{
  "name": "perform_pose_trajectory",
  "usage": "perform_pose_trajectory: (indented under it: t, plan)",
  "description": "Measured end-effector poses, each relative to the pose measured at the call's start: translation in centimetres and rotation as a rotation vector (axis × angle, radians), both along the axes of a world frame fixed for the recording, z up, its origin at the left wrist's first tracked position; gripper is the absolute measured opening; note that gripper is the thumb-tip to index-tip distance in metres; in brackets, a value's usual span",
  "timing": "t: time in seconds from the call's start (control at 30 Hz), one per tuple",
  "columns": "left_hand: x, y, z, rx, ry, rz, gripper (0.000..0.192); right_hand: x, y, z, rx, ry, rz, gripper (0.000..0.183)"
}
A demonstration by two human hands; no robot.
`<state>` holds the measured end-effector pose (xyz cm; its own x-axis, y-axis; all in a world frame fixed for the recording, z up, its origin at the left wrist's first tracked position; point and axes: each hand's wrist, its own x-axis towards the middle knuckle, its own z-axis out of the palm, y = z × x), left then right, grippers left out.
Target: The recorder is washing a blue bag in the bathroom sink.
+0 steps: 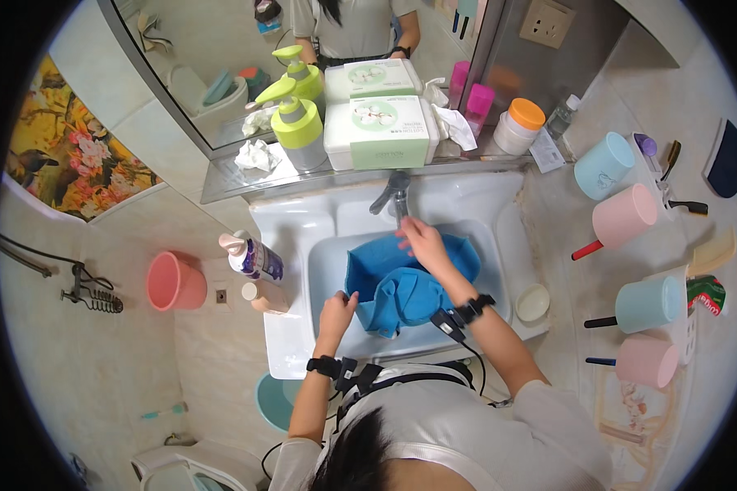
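A blue fabric bag (399, 288) lies partly opened out in the white washbasin (319, 245), with a strap-like piece folded over its middle. At the bag's left edge, my left hand (336, 316) pinches the rim between thumb and fingers. My right hand (424, 245), a little blurred, is held over the bag's far side, just below the spout of the metal faucet (398, 195). Its fingers look apart and nothing shows in them. Whether water is running cannot be made out.
Left on the basin rim stand a pump bottle (261, 261) and a smaller bottle (264, 296). A soap dish (532, 302) sits at right. The metal shelf (227, 178) bears a tissue box (378, 132) and bottles. Cups (648, 304) hang on the right wall; a pink bucket (177, 281) stands left.
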<state>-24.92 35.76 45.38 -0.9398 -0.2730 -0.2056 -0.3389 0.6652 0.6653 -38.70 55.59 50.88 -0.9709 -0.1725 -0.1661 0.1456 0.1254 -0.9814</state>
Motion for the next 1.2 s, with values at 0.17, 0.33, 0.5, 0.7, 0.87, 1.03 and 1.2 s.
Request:
perform_pose_trajectory:
  t: [0.17, 0.33, 0.5, 0.7, 0.87, 1.03, 1.2]
  plan:
    - [0.1, 1.3, 2.7, -0.236, 0.367, -0.06, 0.033, -5.5, -4.9, -2.1, -0.43, -0.411, -0.076, 0.033]
    - [-0.7, 2.0, 2.5, -0.071, 0.382, -0.264, 0.036, -8.8, -6.3, -2.4, -0.51, -0.483, -0.069, 0.028]
    - [-1.1, 3.0, 0.8, -0.199, 0.389, -0.334, 0.047, -8.3, -4.8, 0.2, -0.536, -0.503, 0.002, 0.025]
    - [-2.2, 4.5, -1.1, -0.404, 0.308, -0.39, 0.058, -3.6, 0.3, -0.3, 0.068, -0.041, 0.08, 0.027]
    - [-2.4, 5.8, -2.4, -0.505, 0.278, -0.422, 0.055, 4.6, 7.0, -5.5, 1.11, 0.434, 0.121, 0.029]
    - [-1.6, 5.3, -2.6, -0.432, 0.345, -0.404, 0.05, 7.9, 10.0, -7.8, 1.27, 0.665, 0.06, 0.032]
    - [-1.4, 4.9, -2.5, -0.415, 0.376, -0.371, 0.038, 8.0, 10.1, -7.7, 1.126, 0.665, 0.061, 0.025]
